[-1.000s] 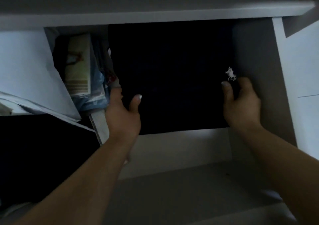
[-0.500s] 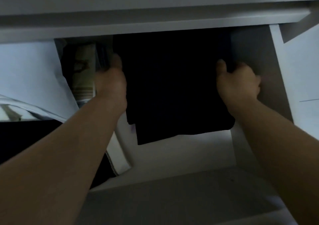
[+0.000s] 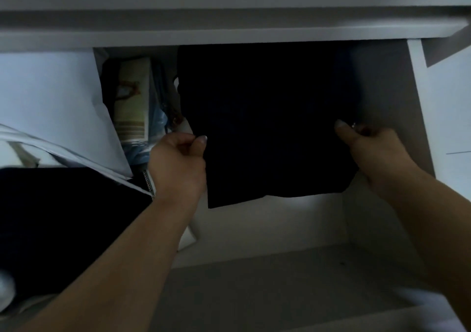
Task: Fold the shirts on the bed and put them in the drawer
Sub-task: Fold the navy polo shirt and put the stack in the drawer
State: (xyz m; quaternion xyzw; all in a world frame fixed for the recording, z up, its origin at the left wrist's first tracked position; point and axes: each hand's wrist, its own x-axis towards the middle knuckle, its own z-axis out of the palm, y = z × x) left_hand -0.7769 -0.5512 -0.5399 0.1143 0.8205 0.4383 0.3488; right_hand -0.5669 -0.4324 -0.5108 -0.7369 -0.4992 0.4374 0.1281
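Observation:
A folded dark navy shirt (image 3: 267, 117) lies in the open white drawer (image 3: 387, 97), its far part under the dresser top. My left hand (image 3: 178, 163) pinches the shirt's left edge between thumb and curled fingers. My right hand (image 3: 369, 148) grips the shirt's right edge, thumb on top and fingers tucked under the fabric. The shirt's near edge hangs a little uneven above the pale drawer bottom (image 3: 280, 224).
Left of the shirt stand packaged items, a striped box (image 3: 132, 107) and a bluish plastic bag (image 3: 158, 117). White paper (image 3: 51, 97) and a dark garment (image 3: 63, 224) fill the drawer's left side. The dresser top (image 3: 229, 26) overhangs the back.
Both hands have drawn back from the far end of the shirt to its near sides and now hold its edges. The shirt sits deeper in the drawer than a second ago.

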